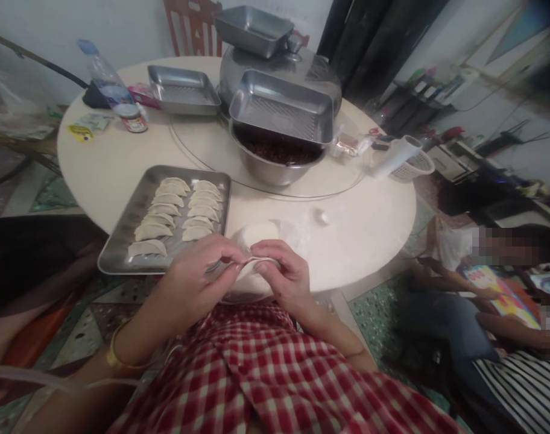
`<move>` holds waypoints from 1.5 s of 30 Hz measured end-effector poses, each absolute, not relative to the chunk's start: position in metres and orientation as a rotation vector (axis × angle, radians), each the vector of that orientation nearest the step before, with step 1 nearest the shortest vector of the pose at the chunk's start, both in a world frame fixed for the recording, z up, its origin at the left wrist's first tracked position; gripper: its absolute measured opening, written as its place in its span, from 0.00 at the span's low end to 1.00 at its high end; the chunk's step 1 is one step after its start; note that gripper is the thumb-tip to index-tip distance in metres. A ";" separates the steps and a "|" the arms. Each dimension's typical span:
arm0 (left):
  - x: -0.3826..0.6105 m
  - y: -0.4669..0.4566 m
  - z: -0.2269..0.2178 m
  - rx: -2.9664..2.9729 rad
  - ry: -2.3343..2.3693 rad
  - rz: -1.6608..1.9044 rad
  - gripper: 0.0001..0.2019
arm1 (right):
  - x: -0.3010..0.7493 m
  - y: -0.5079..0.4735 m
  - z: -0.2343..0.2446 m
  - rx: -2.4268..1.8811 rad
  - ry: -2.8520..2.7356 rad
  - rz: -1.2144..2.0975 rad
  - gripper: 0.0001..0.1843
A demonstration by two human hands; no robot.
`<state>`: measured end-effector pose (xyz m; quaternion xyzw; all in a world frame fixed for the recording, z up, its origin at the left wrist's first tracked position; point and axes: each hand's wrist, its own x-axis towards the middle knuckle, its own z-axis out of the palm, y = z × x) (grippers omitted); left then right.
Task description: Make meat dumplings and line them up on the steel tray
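Low over the near edge of the table, both of my hands pinch the edge of a folded dumpling [253, 266]. My left hand [202, 269] is closed with thumb and forefinger on its left end. A thin greyish thing shows between those fingers, too unclear to name. My right hand [286, 274] presses the right end between thumb and fingers. Just beyond lie round dough wrappers [262, 231] on clear plastic. To the left, a metal tray [121, 244] holds two rows of folded dumplings [161, 209].
A steel bowl of dark filling [279, 158] stands ahead, with an empty metal tray [286, 111] resting over it. Behind are a large lidded pan [318, 72] and more trays. A bottle [104, 75] and jar [132, 119] stand left. A person [465, 325] sits at right.
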<state>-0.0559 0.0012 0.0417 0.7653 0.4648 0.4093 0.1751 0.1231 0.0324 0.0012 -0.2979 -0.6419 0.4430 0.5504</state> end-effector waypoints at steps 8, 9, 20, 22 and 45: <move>-0.054 -0.006 0.043 2.313 1.345 1.241 0.09 | 0.123 0.031 0.004 -0.716 -1.497 1.028 0.06; -0.054 -0.007 0.043 2.333 1.360 1.226 0.10 | 0.123 0.031 0.004 -0.710 -1.496 1.024 0.06; -0.053 -0.015 0.042 2.484 1.438 1.223 0.10 | 0.123 0.029 0.004 -0.756 -1.538 0.967 0.07; -0.053 -0.016 0.041 2.505 1.450 1.205 0.10 | 0.123 0.029 0.003 -0.750 -1.539 0.955 0.07; -0.055 -0.016 0.034 2.544 1.509 1.207 0.15 | 0.120 0.032 0.000 -0.667 -1.555 0.885 0.07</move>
